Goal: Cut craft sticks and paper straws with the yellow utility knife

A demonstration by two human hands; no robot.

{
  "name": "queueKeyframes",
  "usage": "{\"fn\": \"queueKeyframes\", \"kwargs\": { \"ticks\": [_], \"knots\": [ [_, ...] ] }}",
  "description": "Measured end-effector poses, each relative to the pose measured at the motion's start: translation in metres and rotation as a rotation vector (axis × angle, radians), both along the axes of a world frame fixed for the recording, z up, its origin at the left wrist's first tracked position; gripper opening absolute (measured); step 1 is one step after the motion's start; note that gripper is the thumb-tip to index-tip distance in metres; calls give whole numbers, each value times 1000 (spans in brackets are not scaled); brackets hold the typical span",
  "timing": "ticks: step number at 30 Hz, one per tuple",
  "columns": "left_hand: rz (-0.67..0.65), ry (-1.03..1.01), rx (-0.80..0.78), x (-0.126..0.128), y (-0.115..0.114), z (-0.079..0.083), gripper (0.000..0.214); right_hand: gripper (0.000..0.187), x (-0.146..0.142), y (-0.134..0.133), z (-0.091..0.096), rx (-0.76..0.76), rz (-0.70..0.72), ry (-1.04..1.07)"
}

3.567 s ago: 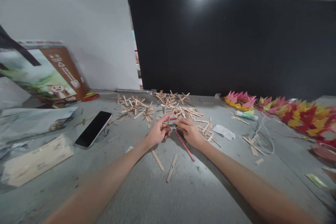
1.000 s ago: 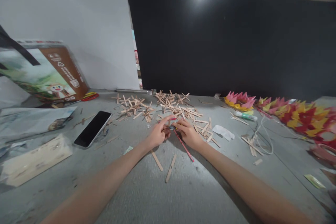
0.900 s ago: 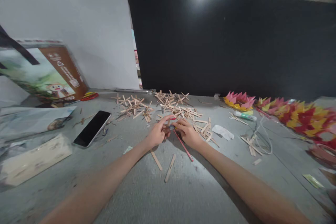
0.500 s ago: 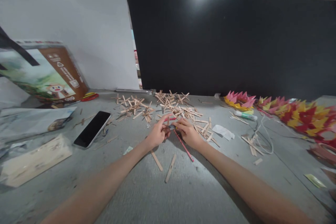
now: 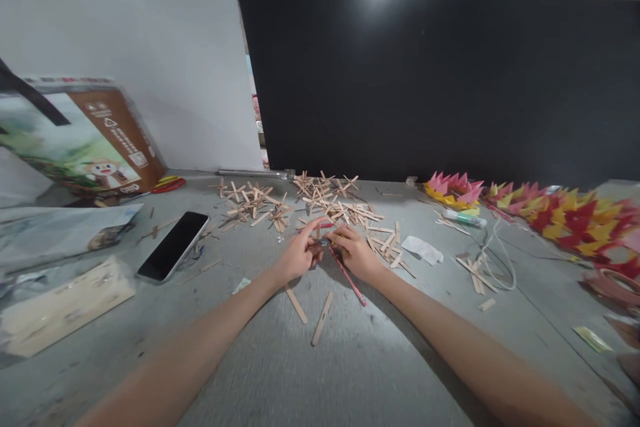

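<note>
- Grey, flat, scuffed tabletop (image 5: 280, 380): everything sits on or just above it.
- Tan wooden flat sticks in a tangled heap (image 5: 255, 201), beyond the hands.
- Left hand (image 5: 300, 257): index finger stretched forward, other fingers curled; whether it clamps anything I cannot tell.
- Right hand (image 5: 354, 253): fingertips pinched together on the small dark piece, facing the left hand.
- Slim pinkish-red pencil (image 5: 350, 280): runs from beneath the right fingers toward the wearer; probably light, rigid, apt to roll; best held mid-shaft.
- Short tan wooden strip (image 5: 319, 231), upright between the hands: likely light, stiff, snappable; best pinched by its edges.
- Small dark piece (image 5: 324, 241), between the fingertips: material unclear; likely light, wanting a fingertip hold.
</note>
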State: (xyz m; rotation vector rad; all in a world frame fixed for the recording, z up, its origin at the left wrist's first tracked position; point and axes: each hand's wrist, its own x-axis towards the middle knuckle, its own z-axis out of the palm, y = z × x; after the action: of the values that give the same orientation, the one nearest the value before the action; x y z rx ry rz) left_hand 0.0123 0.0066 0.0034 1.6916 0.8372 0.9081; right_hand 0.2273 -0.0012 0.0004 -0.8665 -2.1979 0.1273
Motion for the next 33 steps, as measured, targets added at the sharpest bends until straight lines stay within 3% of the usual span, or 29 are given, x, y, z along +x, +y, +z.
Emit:
{"fn": "queueKeyframes", "kwargs": {
  "ticks": [19, 33],
  "knots": [
    [-56, -47, -36, 1, -4, 12, 72, 46, 1, 2, -3, -20, -14, -8],
    [-68, -58, -81, 1, 1, 9, 74, 50, 3, 2, -4, -42, -42, -5]
  ]
}}
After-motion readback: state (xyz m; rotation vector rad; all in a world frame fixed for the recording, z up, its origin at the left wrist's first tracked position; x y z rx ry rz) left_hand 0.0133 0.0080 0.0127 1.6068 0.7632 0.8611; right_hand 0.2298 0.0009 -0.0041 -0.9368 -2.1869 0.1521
